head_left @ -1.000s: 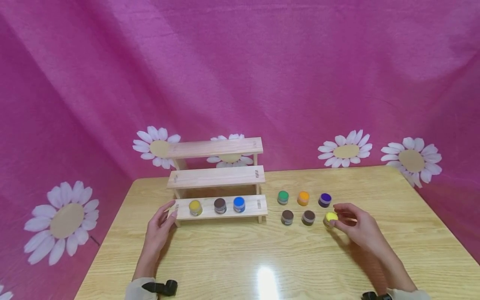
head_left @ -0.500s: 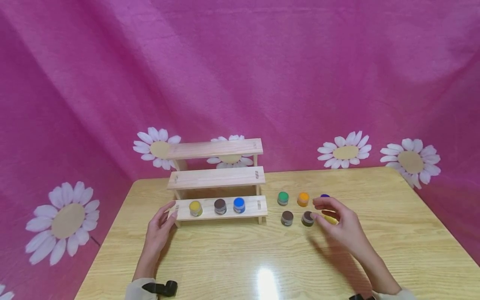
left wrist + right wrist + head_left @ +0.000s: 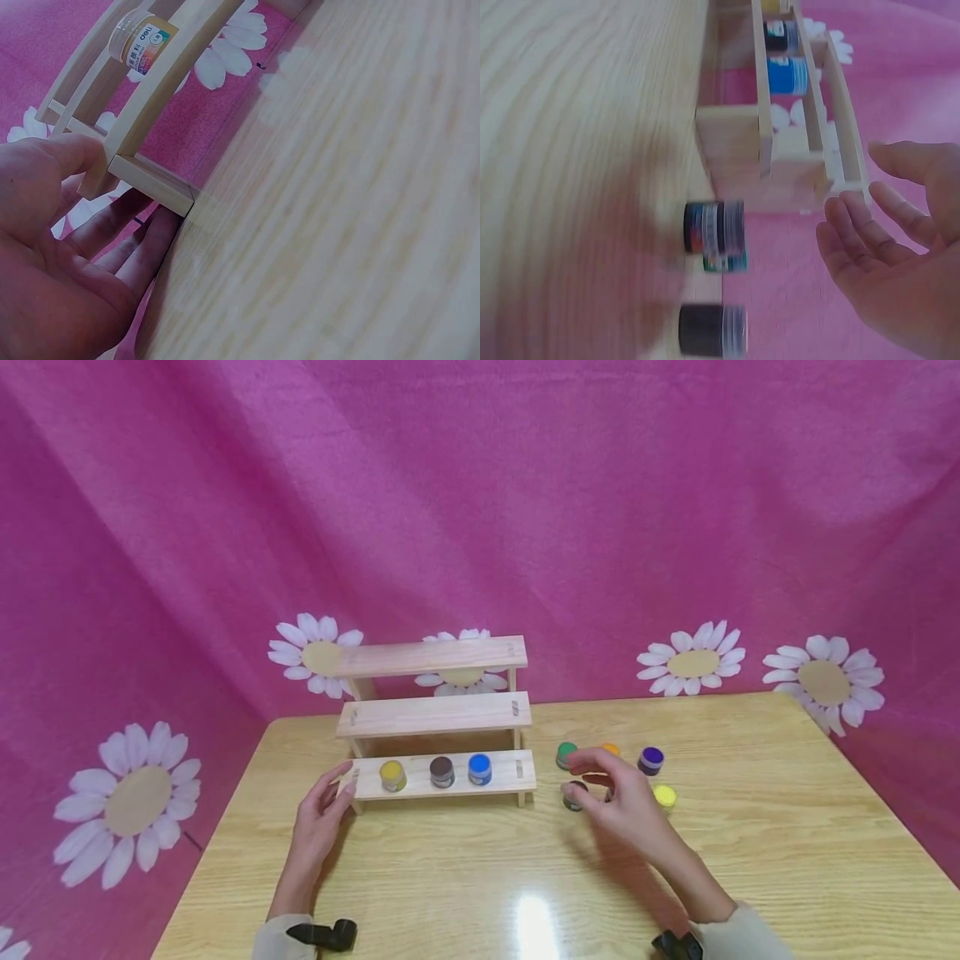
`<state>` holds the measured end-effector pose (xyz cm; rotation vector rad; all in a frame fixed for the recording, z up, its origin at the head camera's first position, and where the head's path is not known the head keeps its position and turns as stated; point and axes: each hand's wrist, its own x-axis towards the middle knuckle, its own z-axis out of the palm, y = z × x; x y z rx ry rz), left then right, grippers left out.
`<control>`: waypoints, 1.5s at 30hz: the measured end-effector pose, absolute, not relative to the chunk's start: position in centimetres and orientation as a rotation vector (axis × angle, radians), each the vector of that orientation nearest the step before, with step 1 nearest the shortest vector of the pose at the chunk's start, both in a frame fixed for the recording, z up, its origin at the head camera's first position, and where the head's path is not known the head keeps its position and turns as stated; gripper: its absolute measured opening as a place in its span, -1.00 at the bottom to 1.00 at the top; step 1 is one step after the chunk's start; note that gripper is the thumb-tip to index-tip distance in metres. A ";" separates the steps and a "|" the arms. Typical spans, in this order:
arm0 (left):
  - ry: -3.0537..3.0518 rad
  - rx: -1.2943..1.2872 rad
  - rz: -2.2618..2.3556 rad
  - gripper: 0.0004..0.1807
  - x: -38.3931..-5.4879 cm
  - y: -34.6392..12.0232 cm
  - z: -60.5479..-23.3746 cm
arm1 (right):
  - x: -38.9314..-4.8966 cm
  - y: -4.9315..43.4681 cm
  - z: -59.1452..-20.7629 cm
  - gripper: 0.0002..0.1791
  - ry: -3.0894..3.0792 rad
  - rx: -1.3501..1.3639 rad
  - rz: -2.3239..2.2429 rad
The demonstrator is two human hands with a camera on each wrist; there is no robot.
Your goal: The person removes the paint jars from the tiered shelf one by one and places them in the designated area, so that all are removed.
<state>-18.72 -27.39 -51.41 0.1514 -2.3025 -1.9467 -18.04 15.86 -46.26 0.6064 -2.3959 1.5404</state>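
A three-tier wooden display rack (image 3: 431,717) stands on the table's left half. On its lowest shelf sit paint jars: a mustard one (image 3: 392,775), a dark brown one (image 3: 442,772) and a blue one (image 3: 480,768). My left hand (image 3: 317,831) grips that shelf's left end, thumb against the board and fingers by the leg in the left wrist view. Over the loose jars hovers my right hand (image 3: 626,806), fingers spread and holding nothing. Nearest its thumb is a dark jar (image 3: 573,797); the right wrist view shows that dark jar (image 3: 705,227) apart from the fingers.
Around my right hand stand a green jar (image 3: 566,755), a partly hidden orange jar (image 3: 611,749), a purple jar (image 3: 651,761) and a bright yellow jar (image 3: 664,796). Another dark jar (image 3: 705,330) is mostly covered in the head view. A pink flowered cloth (image 3: 600,527) hangs behind.
My right hand has moved left, from the bright yellow jar past one dark jar to the leftmost dark jar. The yellow jar stays standing on the table. My left hand keeps its place.
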 end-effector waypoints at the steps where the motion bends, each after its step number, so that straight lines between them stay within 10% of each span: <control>1: -2.301 0.152 -1.952 -0.51 -18.7 -27.4 -51.4 | -18.2 15.5 -46.2 -0.68 -2.391 0.619 1.558; 45: -2.290 0.149 -1.933 -0.53 -18.8 -27.2 -51.4 | -22.4 5.4 -47.4 -0.66 -2.554 0.543 1.570</control>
